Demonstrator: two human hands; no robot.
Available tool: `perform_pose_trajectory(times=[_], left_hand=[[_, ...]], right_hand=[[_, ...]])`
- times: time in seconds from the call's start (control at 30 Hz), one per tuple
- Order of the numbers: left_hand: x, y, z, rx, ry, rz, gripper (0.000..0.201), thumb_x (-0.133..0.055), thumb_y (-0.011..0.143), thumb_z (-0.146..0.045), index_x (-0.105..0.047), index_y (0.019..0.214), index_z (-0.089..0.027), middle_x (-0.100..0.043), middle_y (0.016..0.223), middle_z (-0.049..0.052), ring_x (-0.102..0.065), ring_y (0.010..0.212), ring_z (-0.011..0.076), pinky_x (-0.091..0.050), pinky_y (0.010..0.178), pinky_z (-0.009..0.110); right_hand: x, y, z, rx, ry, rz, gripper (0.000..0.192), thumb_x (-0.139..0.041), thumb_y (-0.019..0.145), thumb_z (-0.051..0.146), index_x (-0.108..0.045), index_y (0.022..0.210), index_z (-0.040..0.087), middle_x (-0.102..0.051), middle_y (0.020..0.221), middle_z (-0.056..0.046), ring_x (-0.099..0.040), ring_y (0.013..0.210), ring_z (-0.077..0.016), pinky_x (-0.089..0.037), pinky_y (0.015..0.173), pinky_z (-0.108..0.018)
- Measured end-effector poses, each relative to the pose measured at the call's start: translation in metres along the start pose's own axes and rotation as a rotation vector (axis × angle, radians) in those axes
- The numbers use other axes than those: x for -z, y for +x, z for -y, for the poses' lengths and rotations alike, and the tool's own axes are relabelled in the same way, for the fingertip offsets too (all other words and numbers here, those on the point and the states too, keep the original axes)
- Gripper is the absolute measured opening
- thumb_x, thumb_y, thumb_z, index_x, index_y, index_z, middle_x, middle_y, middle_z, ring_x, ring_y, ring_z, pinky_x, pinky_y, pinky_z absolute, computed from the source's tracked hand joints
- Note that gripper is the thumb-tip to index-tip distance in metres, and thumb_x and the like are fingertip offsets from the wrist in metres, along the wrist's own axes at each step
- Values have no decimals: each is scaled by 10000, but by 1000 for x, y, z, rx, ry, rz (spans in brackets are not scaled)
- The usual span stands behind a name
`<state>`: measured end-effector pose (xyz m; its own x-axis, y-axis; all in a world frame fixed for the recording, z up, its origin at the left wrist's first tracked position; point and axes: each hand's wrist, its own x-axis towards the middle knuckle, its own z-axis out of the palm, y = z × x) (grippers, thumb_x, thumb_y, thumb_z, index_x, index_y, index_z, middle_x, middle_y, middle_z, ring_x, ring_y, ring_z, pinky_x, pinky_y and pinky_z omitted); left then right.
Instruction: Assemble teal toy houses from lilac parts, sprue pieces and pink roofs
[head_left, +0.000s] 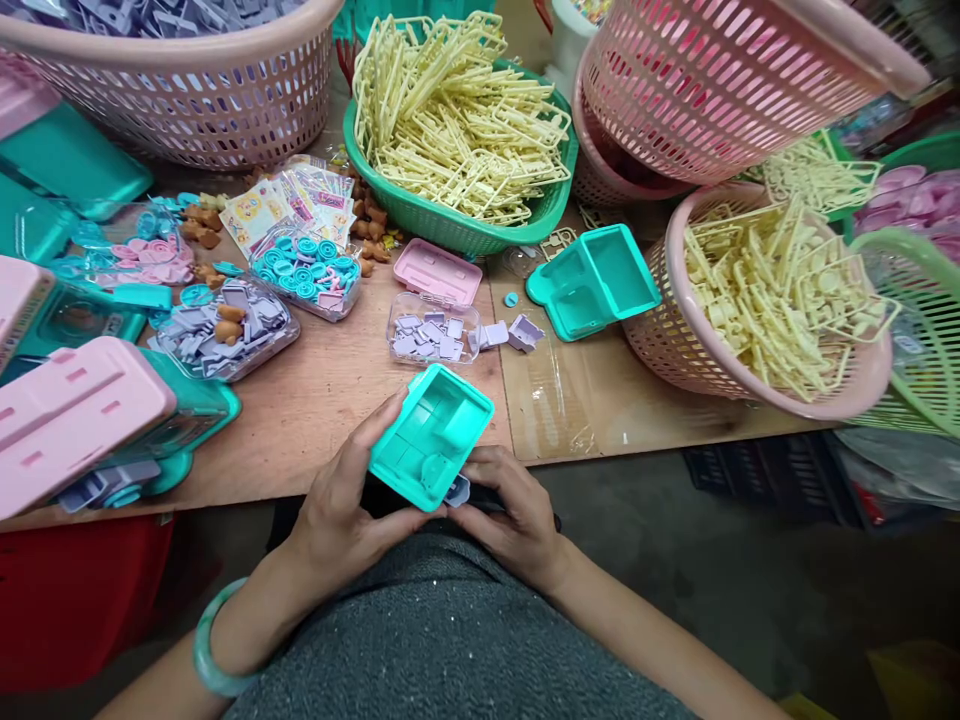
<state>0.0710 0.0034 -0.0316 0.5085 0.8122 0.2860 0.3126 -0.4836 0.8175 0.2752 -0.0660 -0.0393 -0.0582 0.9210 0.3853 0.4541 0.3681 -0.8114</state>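
Note:
My left hand (341,500) is wrapped round the left side of a teal plastic toy car body (442,425), whose hollow inside is turned up toward me. At its lower right corner, my right hand (517,515) pinches a small grey-purple plastic part (457,490) against the shell; the fingers partly cover it. Just beyond, a clear plastic box (433,330) holds several lavender pieces. Two loose lavender parts (525,333) lie beside it. A second teal car body (596,280) rests on the table to the right, and a pink plate (437,272) lies behind the box.
A green basket (457,232) at the back and a pink basket (675,340) at right hold pale yellow frames. Clear trays of blue discs (307,272) and lavender parts (232,325) stand left, near finished-looking pink-and-teal toys (82,415). The table's front edge (585,455) is close to my hands.

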Motion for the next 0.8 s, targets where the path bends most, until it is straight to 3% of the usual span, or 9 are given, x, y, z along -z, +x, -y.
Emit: perform_pose_trajectory(times=[0.07,0.17,0.23,0.33,0.43,0.6,0.7,0.8], left_hand=[[0,-3,3,13,-11,12,975,-827,820,-369,-266,1613,-284,-532,1525,168,-570,1361,356,-535,1104,510],[-5,-10,9,60,-24,-1,1111,-856,773,-435,-168,1633,-282,-447,1571,202,-485,1425,399,-481,1129,590],[-11,-14,13,52,7,-47,1299,-906,660,-536,-96,1641,-272,-374,1594,233,-406,1459,452,-416,1147,667],[-25,-17,16,-24,120,-137,1415,-937,576,-572,-60,1642,-261,-413,1518,242,-454,1391,478,-441,1089,703],[-35,-17,13,-30,190,-206,1309,-906,685,-446,-41,1638,-208,-502,1402,240,-592,1242,431,-549,971,629],[-36,-19,8,1,193,-197,1335,-885,643,-261,7,1631,-158,-507,1402,246,-592,1252,418,-571,950,553],[-33,-20,7,-6,140,-161,1348,-876,654,-245,54,1627,-174,-501,1413,240,-594,1255,389,-582,948,524],[-32,-20,8,4,106,-149,1319,-885,661,-286,5,1629,-177,-515,1404,243,-610,1233,398,-584,954,558]], right_hand=[[7,-2,-3,27,3,39,388,-763,898,281,-597,1244,222,-710,1045,-73,-703,961,-215,-624,791,-374],[28,4,-9,40,-65,50,782,-875,771,374,-469,1431,263,-644,1218,-105,-649,1124,-287,-605,921,-483],[42,15,-16,10,-131,106,985,-887,742,369,-324,1545,283,-510,1443,-151,-513,1357,-355,-519,1074,-574],[52,37,-27,18,-129,369,1158,-843,795,363,-56,1639,279,-244,1670,-170,-239,1560,-366,-363,1216,-602],[49,54,-34,73,-43,504,1116,-822,830,358,-59,1641,273,-288,1666,-168,-289,1552,-317,-363,1232,-544],[44,59,-36,105,-21,480,851,-856,797,364,-393,1505,266,-405,1590,-174,-414,1484,-315,-468,1149,-533],[44,58,-34,104,-14,449,765,-868,782,364,-470,1429,280,-423,1568,-162,-449,1452,-316,-501,1109,-525],[42,56,-32,68,13,425,753,-875,769,375,-480,1408,314,-435,1542,-139,-476,1420,-320,-512,1088,-532]])
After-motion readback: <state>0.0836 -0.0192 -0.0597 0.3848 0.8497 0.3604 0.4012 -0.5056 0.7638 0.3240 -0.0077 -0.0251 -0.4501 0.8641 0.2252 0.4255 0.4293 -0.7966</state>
